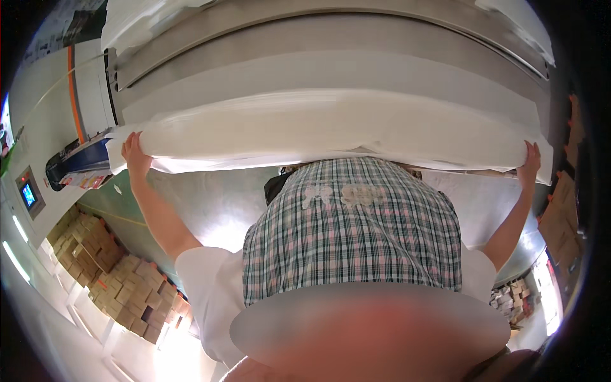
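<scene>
A long white sheet (331, 124) of cloth lies stretched across the front of a wide grey machine (331, 38), its near edge running just ahead of my waist. At its left end my left hand (135, 154) is closed on the near edge, fingers over the top. Far out to the right, my right hand (529, 164) grips the other end in the same way. Both arms are spread wide. The near edge sags slightly between the hands, with a small fold near the middle. My plaid apron (350, 223) comes right up to the cloth.
On the left stands a pale cabinet with a small lit screen (27, 193) and an orange stripe (75, 95). A dark blue machine end (83, 162) juts out beside the cloth. Stacked cardboard boxes (127, 293) stand at the lower left, and more boxes (560, 207) at the right.
</scene>
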`<state>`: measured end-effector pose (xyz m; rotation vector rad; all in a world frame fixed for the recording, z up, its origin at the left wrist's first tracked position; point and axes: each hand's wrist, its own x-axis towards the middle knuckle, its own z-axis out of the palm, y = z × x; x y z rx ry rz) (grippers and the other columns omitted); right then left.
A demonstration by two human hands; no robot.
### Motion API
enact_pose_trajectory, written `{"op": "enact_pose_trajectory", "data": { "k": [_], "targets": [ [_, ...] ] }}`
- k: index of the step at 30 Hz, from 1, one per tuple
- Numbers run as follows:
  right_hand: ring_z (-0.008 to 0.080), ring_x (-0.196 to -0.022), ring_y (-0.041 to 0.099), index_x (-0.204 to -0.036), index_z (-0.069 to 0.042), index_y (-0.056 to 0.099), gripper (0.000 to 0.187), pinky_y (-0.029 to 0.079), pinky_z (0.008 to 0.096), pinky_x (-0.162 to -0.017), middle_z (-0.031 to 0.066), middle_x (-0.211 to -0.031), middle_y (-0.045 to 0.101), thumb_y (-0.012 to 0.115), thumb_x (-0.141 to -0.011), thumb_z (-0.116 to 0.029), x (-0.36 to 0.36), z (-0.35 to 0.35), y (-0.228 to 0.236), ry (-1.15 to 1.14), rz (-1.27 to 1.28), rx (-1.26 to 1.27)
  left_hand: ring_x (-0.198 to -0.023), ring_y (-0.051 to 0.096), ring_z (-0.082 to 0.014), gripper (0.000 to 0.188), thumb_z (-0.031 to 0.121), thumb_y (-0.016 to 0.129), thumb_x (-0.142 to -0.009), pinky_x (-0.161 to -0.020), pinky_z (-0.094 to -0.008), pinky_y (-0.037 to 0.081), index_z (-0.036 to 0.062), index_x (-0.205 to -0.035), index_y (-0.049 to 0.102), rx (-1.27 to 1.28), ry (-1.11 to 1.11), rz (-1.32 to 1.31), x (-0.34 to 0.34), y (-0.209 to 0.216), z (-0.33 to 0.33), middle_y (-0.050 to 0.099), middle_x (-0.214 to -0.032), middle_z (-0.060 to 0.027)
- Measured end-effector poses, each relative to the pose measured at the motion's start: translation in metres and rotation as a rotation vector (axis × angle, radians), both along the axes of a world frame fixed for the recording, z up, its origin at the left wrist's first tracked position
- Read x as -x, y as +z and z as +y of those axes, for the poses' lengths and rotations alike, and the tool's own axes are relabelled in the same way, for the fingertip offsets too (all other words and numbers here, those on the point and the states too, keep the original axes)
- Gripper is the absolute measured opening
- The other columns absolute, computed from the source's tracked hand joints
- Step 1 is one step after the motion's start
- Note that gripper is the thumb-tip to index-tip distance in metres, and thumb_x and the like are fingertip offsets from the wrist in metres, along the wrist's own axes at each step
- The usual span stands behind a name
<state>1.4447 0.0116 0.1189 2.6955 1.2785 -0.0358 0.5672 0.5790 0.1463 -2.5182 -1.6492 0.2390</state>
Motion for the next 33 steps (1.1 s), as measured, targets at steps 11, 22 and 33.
{"op": "enact_pose_trajectory", "data": {
  "k": [11, 22, 33],
  "targets": [
    [0.0324, -0.115, 0.043, -0.119, -0.010, 0.047, 0.078, 0.041, 0.0351, -0.092, 0.0145, -0.123, 0.046, 0.058, -0.047, 0.019, -0.127, 0.167, -0.020, -0.196, 0.420, 0.685, -0.102, 0.053, -0.0329, 0.054, 0.001, 0.046, -0.066, -0.086, -0.0360, 0.040, 0.0131, -0.118, 0.051, 0.808, 0.438, -0.041, -0.070, -0.054, 0.170, 0.054, -0.114, -0.0176],
    [0.0261, -0.109, 0.049, -0.118, -0.011, 0.051, 0.046, 0.038, 0.0301, -0.091, 0.0108, -0.115, 0.054, 0.055, -0.073, 0.000, -0.130, 0.157, -0.006, 0.074, 0.201, 0.071, -0.094, 0.058, -0.0225, 0.030, 0.009, 0.045, -0.078, -0.083, -0.0314, 0.042, 0.0092, -0.103, 0.060, 0.065, -0.007, -0.418, -0.144, 0.009, 0.080, 0.062, -0.101, -0.0120],
    [0.0128, -0.082, 0.052, -0.113, -0.009, 0.052, 0.040, 0.044, 0.0279, -0.071, 0.0045, -0.098, 0.057, 0.063, -0.074, -0.009, 0.292, 0.416, 0.038, 0.547, 1.046, -0.447, -0.097, 0.053, -0.0274, 0.027, 0.012, 0.063, -0.071, -0.087, -0.0381, 0.041, 0.0081, -0.098, 0.058, 0.479, -0.853, -0.885, -0.348, 0.025, -0.122, 0.057, -0.103, -0.0103]
  ]
}}
